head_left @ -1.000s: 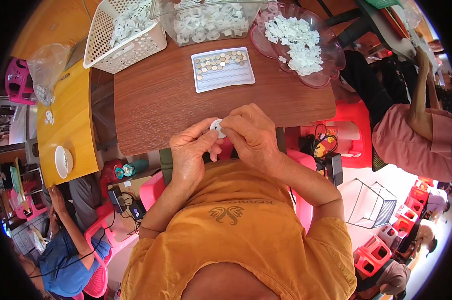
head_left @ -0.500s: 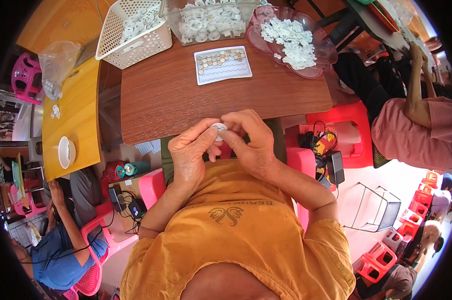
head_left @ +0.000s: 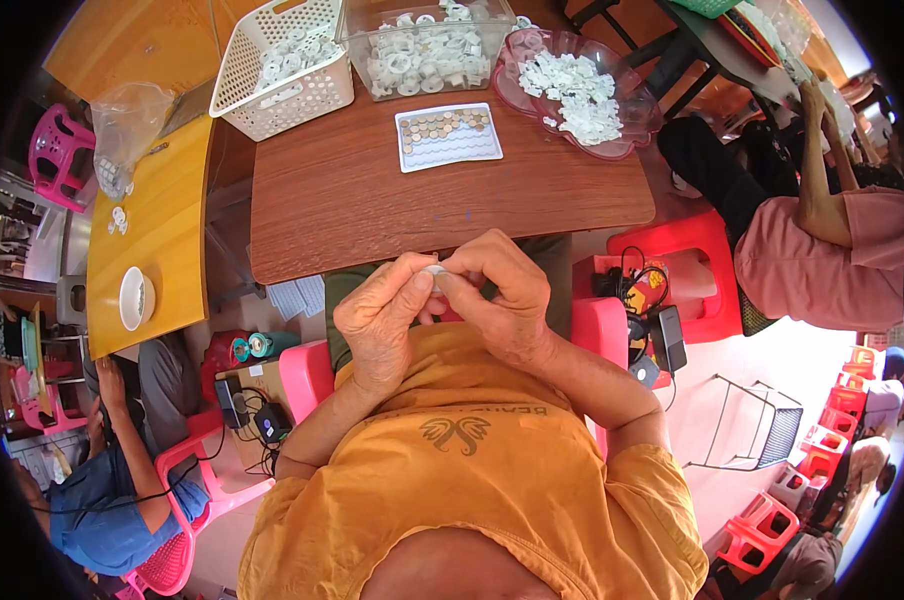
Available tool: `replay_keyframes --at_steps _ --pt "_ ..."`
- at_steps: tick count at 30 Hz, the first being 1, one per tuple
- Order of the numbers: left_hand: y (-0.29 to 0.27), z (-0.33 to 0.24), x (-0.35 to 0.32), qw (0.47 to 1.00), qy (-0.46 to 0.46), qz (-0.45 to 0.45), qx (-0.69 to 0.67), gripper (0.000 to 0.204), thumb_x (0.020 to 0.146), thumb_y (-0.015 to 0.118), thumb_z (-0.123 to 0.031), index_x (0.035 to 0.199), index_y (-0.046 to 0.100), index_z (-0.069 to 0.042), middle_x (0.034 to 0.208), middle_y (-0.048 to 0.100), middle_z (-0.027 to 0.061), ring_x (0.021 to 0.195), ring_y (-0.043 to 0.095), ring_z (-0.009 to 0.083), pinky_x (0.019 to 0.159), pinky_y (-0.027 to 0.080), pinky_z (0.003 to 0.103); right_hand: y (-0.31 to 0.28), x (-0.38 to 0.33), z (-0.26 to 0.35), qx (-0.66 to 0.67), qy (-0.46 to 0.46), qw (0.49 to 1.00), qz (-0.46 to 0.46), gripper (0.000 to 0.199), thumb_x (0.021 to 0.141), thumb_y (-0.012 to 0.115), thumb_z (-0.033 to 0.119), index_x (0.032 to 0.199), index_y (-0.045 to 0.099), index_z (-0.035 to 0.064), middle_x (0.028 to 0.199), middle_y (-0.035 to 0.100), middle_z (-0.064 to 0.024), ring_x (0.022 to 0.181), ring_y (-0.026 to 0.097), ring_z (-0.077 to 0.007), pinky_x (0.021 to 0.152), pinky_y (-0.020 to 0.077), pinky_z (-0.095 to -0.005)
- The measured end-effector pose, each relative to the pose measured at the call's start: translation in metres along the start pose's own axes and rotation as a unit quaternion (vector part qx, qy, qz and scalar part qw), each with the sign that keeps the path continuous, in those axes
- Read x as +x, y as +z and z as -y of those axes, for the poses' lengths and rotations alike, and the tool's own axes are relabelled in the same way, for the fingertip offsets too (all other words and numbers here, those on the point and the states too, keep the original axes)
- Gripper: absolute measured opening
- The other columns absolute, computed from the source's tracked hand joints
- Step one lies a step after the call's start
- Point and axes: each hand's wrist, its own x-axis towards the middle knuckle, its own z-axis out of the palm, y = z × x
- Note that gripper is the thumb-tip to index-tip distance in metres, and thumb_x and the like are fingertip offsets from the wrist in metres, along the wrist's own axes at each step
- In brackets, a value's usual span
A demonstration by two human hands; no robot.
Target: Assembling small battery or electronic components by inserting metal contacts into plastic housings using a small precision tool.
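Note:
Just off the near edge of the brown table (head_left: 372, 225), my left hand (head_left: 384, 318) and my right hand (head_left: 500, 300) meet in front of my chest. Pinched between their thumbs and fingers is a small round white plastic piece (head_left: 434, 270); the fingers cover most of it. Beyond my hands, a shallow white tray (head_left: 447, 154) on the table holds several small round metallic discs (head_left: 442, 124) along its far side.
At the table's far side stand a white perforated basket (head_left: 287, 110) and a clear bin (head_left: 427, 45), both with white plastic parts. A pink petal-shaped dish (head_left: 622, 150) of small white pieces sits far right. Left, a yellow table (head_left: 162, 230) bears a white bowl (head_left: 135, 300). People sit on both sides.
The round white piece has tilted between my fingers and shows less of its face. Both hands keep their pinch on it. The view has shifted slightly.

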Motion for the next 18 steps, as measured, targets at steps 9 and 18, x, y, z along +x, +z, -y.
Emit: replay_keyframes --at_steps 9,18 --pt "-0.004 -0.003 0.015 0.994 -0.107 0.0 -0.02 0.022 0.087 0.061 -0.006 0.107 0.063 0.003 0.082 0.065 0.0098 0.061 0.059 0.0104 0.049 0.044 0.019 -0.002 0.003 -0.016 0.138 0.216 0.967 0.001 0.006 0.078 0.066 0.001 0.082 0.062 0.001 0.072 0.058 -0.002 0.065 0.052 -0.0081 0.057 0.0418 -0.0228" --pt "-0.009 0.01 0.026 0.981 -0.178 -0.002 0.075 0.024 0.085 0.065 -0.009 0.108 0.065 -0.003 0.083 0.066 0.0069 0.059 0.056 0.0071 0.05 0.044 0.018 -0.004 0.01 -0.03 0.229 0.315 0.92 0.047 0.007 0.082 0.065 0.0 0.088 0.064 -0.0002 0.082 0.064 -0.0033 0.077 0.059 -0.0081 0.069 0.0471 -0.0205"
